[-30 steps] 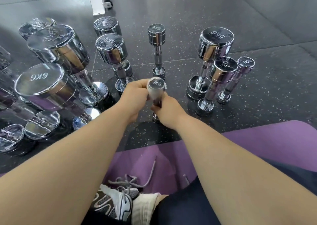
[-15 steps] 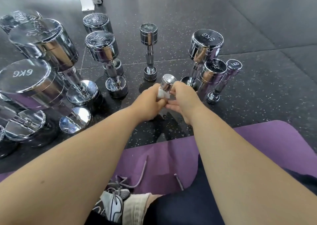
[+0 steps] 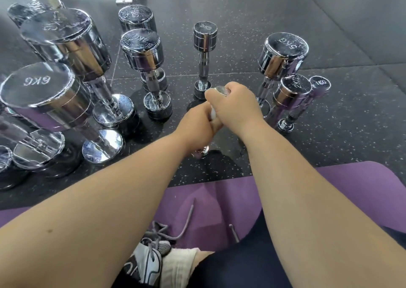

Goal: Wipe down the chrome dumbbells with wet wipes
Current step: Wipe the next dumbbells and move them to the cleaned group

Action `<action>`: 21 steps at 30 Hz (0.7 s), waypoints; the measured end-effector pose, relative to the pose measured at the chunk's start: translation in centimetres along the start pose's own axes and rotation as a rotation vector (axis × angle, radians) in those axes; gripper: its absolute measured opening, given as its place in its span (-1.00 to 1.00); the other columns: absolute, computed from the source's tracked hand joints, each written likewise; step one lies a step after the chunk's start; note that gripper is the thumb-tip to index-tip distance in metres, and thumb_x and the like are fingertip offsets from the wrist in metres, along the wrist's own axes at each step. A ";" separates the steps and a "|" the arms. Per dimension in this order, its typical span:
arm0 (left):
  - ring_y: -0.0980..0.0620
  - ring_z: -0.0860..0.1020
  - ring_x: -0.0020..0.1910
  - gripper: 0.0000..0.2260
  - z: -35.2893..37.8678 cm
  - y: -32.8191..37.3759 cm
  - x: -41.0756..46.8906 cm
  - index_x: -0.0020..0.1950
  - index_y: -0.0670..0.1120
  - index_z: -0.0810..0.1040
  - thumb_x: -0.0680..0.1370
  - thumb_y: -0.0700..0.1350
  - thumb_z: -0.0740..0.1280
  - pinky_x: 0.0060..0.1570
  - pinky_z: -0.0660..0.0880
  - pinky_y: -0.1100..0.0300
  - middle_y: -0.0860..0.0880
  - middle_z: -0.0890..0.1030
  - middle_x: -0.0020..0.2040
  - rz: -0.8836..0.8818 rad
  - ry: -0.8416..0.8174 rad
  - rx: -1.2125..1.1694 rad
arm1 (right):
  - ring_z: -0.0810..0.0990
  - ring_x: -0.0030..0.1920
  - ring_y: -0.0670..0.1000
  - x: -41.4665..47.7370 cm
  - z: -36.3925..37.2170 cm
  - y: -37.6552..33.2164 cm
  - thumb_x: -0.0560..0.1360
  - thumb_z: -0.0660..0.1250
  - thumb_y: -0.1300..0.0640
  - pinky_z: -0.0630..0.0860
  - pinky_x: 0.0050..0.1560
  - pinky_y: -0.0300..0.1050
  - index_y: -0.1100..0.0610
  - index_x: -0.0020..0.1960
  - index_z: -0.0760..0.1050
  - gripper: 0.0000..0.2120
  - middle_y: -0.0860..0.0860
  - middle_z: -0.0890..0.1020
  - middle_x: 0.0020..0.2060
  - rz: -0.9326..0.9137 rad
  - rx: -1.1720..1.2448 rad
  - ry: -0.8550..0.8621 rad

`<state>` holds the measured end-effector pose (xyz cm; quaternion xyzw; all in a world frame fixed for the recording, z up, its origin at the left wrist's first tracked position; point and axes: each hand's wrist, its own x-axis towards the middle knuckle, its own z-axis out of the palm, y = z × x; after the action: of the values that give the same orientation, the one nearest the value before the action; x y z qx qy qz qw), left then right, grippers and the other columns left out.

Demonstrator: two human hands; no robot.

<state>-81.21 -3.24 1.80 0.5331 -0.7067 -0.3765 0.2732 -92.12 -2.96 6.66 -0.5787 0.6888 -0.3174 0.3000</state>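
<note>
Floor (image 3: 351, 123) layout, left to right: heavy chrome stock stands on end at far left, the 6KG dumbbell (image 3: 37, 85) nearest and a bigger one behind; then the 4KG dumbbell (image 3: 140, 46) and a slim dumbbell (image 3: 205, 35), all upright, probably to keep them from rolling and the heads reachable. Centre: the small dumbbell (image 3: 219, 90) is the work piece, tilted, lower head (image 3: 202, 151) on or just above the floor, cannot tell which. Left hand (image 3: 195, 125) is curled round its handle. A white wet wipe (image 3: 212, 114) shows between the two hands, apparently pressed to the handle; which hand pins it is not clear. Right hand (image 3: 237, 107) is closed over the upper head, likely to steady or turn the piece against the wipe. Judgement: handle wipe under way. Right of the hands: 5KG dumbbell (image 3: 283, 52), 2KG dumbbell (image 3: 292, 90) and 1KG dumbbell (image 3: 319, 85), upright and close together. Person sits on a purple mat (image 3: 351, 189).
</note>
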 end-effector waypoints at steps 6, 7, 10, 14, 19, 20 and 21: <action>-0.07 0.54 -0.11 -0.79 -2.1 -3.6 -1.9 -0.13 -0.01 0.43 0.59 0.09 0.29 -0.15 0.39 0.11 0.01 0.58 -0.17 -0.139 -0.186 0.362 | 0.30 -0.39 0.05 -0.8 0.4 0.1 0.48 0.26 -0.09 0.21 -0.33 -0.06 0.07 -0.38 0.24 -0.62 -0.02 0.34 -0.44 0.158 0.230 0.077; -0.09 0.54 -0.09 -0.80 -2.4 -3.3 -1.8 -0.11 -0.01 0.42 0.59 0.09 0.29 -0.16 0.37 0.11 -0.01 0.57 -0.16 -0.125 -0.171 0.434 | 0.29 -0.39 0.05 -0.7 0.4 -0.1 0.48 0.25 -0.10 0.21 -0.33 -0.06 0.07 -0.38 0.23 -0.62 -0.02 0.33 -0.43 0.173 0.262 0.098; -0.06 0.46 -0.19 -0.75 -2.5 -0.4 -0.5 -0.11 -0.02 0.36 0.56 0.10 0.34 -0.23 0.29 0.09 0.02 0.49 -0.22 -0.080 -0.089 0.484 | 0.28 -0.38 0.03 -0.6 0.2 -0.7 0.50 0.24 -0.08 0.20 -0.34 -0.06 0.10 -0.34 0.24 -0.64 -0.02 0.33 -0.42 0.183 0.304 0.160; 0.03 0.40 -0.26 -0.85 -1.9 2.4 0.3 -0.12 -0.05 0.42 0.50 -0.08 0.39 -0.29 0.33 0.17 0.06 0.48 -0.26 -0.009 -0.016 0.225 | 0.35 -0.33 0.05 -1.0 0.1 -0.9 0.50 0.23 -0.07 0.23 -0.31 -0.06 0.10 -0.32 0.29 -0.68 -0.02 0.39 -0.39 0.152 0.271 0.108; 0.08 0.45 -0.33 -0.79 -3.5 2.0 -0.9 0.04 0.02 0.47 0.43 -0.08 0.36 -0.29 0.42 0.22 0.04 0.54 -0.25 -0.163 -0.317 0.050 | 0.44 -0.22 0.10 -1.8 1.8 -0.4 0.49 0.22 -0.11 0.32 -0.22 -0.04 0.07 -0.26 0.34 -0.72 0.01 0.48 -0.29 0.150 0.163 0.037; 0.05 0.47 -0.27 -0.71 -3.9 1.4 -1.3 0.15 -0.02 0.45 0.44 -0.06 0.33 -0.21 0.41 0.16 0.01 0.57 -0.19 -0.218 -0.373 0.103 | 0.44 -0.23 0.10 -1.8 1.6 -0.2 0.50 0.22 -0.10 0.30 -0.25 -0.05 0.08 -0.26 0.35 -0.71 0.01 0.48 -0.30 0.190 0.206 0.068; 0.02 0.47 -0.20 -0.72 -4.4 0.9 -1.4 0.20 -0.04 0.44 0.50 -0.08 0.31 -0.16 0.40 0.14 -0.04 0.58 -0.11 -0.253 -0.399 0.196 | 0.42 -0.28 0.09 -1.6 1.2 -0.1 0.50 0.23 -0.09 0.27 -0.29 -0.06 0.08 -0.28 0.34 -0.71 0.00 0.45 -0.34 0.235 0.274 0.102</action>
<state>-77.84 -2.82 5.01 0.5562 -0.7074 -0.4353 0.0261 -90.88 -1.52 6.02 -0.4311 0.7162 -0.4002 0.3756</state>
